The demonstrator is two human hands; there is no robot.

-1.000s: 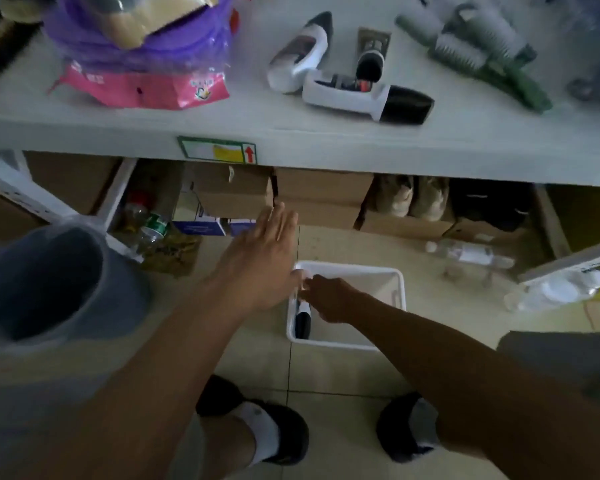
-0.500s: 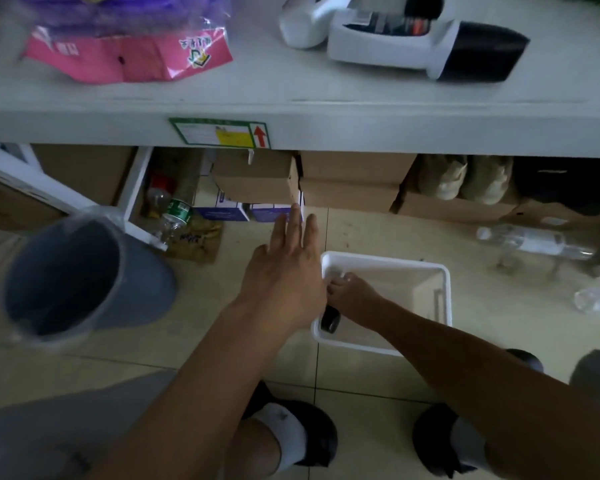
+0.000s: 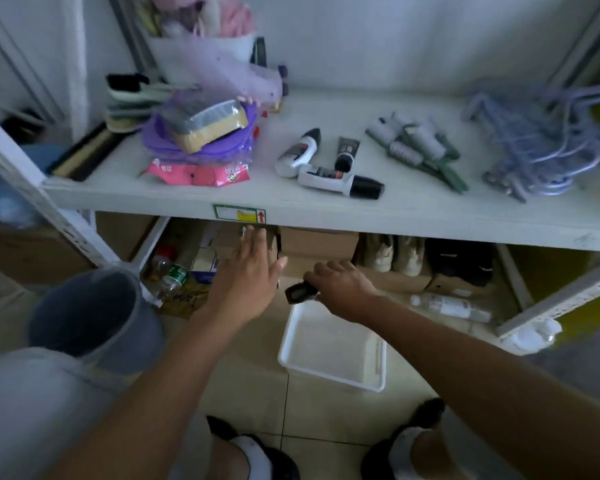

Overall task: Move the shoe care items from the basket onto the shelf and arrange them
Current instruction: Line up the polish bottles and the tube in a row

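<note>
- Since the earlier frame, our right hand (image 3: 340, 289) had risen out of the white basket (image 3: 329, 377), lifting a black-capped item (image 3: 300, 292) above its rim.
- Our right fingers were curled round that item, which was held below the shelf (image 3: 430, 216) edge.
- Our left hand (image 3: 246, 275) hovered just beside it, fingers straight, holding nothing.
- On the shelf lay a rear white bottle (image 3: 297, 152), a front white bottle (image 3: 340, 181) and a dark tube (image 3: 346, 152), clustered together.
- The basket sat on the tiled floor.

Dim foreground, brighter shelf (image 3: 413, 209), soft motion blur, fisheye bend at edges
</note>
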